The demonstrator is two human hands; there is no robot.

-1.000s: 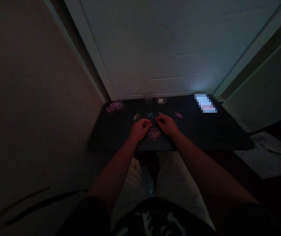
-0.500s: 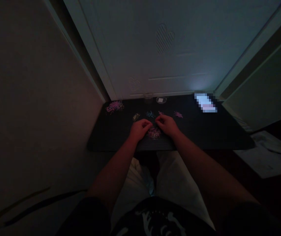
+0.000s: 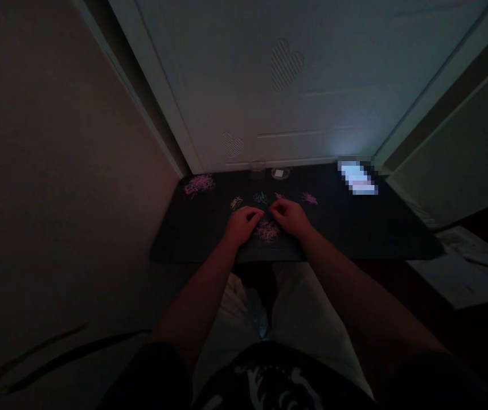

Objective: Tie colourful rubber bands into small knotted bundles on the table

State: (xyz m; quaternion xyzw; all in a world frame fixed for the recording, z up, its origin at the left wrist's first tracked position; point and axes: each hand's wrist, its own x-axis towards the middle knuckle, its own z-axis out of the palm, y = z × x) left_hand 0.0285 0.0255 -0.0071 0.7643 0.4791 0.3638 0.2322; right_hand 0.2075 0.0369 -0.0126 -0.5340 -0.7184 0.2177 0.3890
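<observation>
My left hand is closed, its thumb and forefinger pinched just above a mixed pile of small thin coloured pieces. Opposite it, my right hand is pinched too, its fingertips a short gap away. Whatever either pinch holds is too small and dark to make out. Beyond the hands lie sorted little heaps: a yellowish heap, a blue heap, a pink heap partly hidden by my right hand, and a purple-pink heap to the right.
A larger pink and purple pile lies at the black table's far left corner. A clear container and a round clear lid stand against the white door panel. A lit, pixelated screen rests at the back right.
Both hands stay in nearly the same place, with only a slight shift of the fingers. The piles look unchanged.
</observation>
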